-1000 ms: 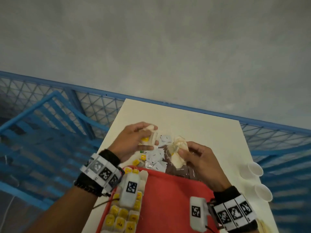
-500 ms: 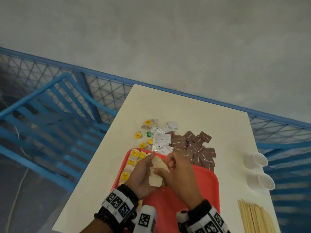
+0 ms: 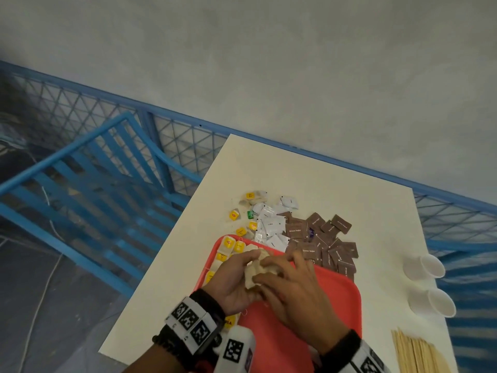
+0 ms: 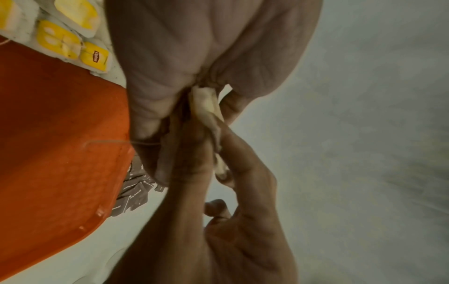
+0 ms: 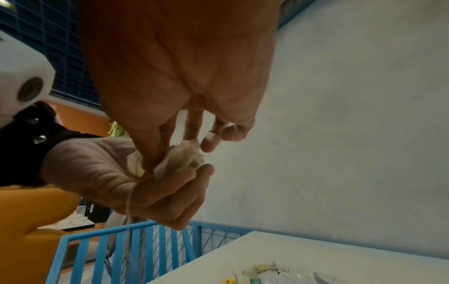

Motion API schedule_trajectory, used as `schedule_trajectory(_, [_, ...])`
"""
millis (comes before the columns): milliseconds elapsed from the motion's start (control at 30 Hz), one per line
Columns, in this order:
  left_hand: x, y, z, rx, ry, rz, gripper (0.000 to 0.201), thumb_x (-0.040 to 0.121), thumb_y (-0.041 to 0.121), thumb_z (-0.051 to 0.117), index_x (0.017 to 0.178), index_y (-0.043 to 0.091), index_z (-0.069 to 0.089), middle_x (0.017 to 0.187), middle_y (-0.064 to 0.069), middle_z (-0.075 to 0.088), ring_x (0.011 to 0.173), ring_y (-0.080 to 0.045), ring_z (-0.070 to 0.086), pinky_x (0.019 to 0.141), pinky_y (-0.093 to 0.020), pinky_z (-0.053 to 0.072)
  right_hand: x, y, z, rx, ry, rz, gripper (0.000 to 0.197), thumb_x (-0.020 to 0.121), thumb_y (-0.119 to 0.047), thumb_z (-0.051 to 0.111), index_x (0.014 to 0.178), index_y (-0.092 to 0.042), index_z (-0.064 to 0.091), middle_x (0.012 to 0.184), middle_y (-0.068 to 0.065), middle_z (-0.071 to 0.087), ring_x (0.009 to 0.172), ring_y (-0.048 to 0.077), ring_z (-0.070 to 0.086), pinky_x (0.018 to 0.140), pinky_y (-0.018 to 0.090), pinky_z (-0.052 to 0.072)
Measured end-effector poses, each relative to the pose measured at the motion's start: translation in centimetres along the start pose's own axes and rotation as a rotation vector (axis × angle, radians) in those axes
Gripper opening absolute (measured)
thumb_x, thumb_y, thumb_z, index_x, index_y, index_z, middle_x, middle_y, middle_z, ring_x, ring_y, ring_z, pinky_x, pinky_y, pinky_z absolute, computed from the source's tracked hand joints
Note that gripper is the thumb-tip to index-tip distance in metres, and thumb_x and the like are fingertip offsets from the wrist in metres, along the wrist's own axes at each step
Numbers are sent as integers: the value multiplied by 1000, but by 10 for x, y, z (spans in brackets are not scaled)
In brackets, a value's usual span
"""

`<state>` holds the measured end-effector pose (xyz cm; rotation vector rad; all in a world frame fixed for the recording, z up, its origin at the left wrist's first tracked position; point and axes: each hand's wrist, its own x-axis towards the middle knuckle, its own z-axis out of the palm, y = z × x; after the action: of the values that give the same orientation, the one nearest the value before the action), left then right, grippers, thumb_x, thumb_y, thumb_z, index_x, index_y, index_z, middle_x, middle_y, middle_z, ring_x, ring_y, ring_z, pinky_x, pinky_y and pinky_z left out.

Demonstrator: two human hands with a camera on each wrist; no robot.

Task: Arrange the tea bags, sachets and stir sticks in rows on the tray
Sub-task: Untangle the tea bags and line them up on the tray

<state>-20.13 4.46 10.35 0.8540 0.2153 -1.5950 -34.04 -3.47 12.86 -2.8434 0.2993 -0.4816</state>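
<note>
Both hands meet over the red tray (image 3: 333,300) and hold a small bunch of pale tea bags (image 3: 255,270). My left hand (image 3: 234,281) cups the bags (image 5: 179,159) from below with curled fingers. My right hand (image 3: 285,278) pinches them (image 4: 206,103) from above; a thin string (image 5: 130,201) hangs down. A row of yellow-tagged tea bags (image 3: 228,246) lies along the tray's left side (image 4: 73,44). Loose tea bags (image 3: 250,200), white sachets (image 3: 271,224) and brown sachets (image 3: 328,243) are heaped on the white table (image 3: 295,173) beyond the tray. Wooden stir sticks (image 3: 419,354) lie at the lower right.
Two white paper cups (image 3: 427,267) lie on their sides near the table's right edge. A blue metal railing (image 3: 94,162) with mesh runs along the left and far sides of the table. A grey wall stands behind.
Both hands came back from the pile beyond the tray with tea bags and now hold them together over the tray. The head view has tilted, showing the stir sticks.
</note>
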Motion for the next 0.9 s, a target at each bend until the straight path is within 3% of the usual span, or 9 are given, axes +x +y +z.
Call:
schedule_trajectory(133, [-5,2,1,-50,20,-11,32,92,26,52,91,-1,69,82,-15,66,61,-22,63,53,-28,51,8,-10,-14,412,81,175,10,91,-38,64,94,-38,74,106,-26,63,100,1,53,82,25,43])
schedule_trajectory(200, [-6,3,2,-48,6,17,37,86,22,59,109,-7,61,98,-23,62,71,-27,61,59,-34,55,12,-11,-22,676,106,343,9,90,-29,70,89,-31,78,91,-18,72,82,1,62,72,16,43])
schedule_trajectory(267, [-5,3,4,-32,-35,38,53,84,20,63,125,-13,55,114,-26,53,70,-28,57,55,-34,54,13,-7,-26,852,148,489,9,88,-21,71,87,-24,79,82,-8,75,69,6,63,62,21,46])
schedule_trajectory(333, [-6,3,9,-32,-55,62,47,84,16,58,120,-14,57,96,-23,59,55,-22,53,45,-29,46,14,-3,-26,915,193,591,8,88,-20,70,86,-21,78,79,-3,76,70,15,63,67,34,50])
schedule_trajectory(400, [-7,0,15,-36,-83,70,34,83,16,53,99,-10,66,69,-15,57,43,-17,49,41,-24,39,14,-2,-23,960,208,666,8,87,-20,71,86,-20,79,78,1,75,70,14,62,70,35,51])
schedule_trajectory(467, [-12,-3,25,-60,-95,58,34,88,21,51,86,-7,71,65,-14,56,44,-19,50,38,-23,42,15,-2,-19,986,193,701,9,88,-21,70,88,-19,79,79,4,75,70,19,63,70,38,52])
schedule_trajectory(567, [-9,-5,22,-62,-47,88,49,99,39,49,82,0,74,64,-13,58,46,-18,52,34,-21,40,15,-2,-18,1007,207,761,9,88,-20,70,88,-15,79,69,-1,72,61,10,56,60,24,46])
schedule_trajectory(667, [-10,-4,17,142,20,156,47,91,59,58,78,15,70,63,-5,50,46,-12,41,39,-21,31,13,4,-19,1044,217,840,13,89,-21,70,84,-11,77,58,0,62,55,7,50,56,17,41])
schedule_trajectory(900, [-13,-8,13,479,-45,367,35,78,23,82,106,9,66,72,-8,54,49,-12,43,38,-18,37,13,1,-24,1091,291,825,10,89,-13,68,85,-8,77,64,-1,69,57,4,57,56,16,47])
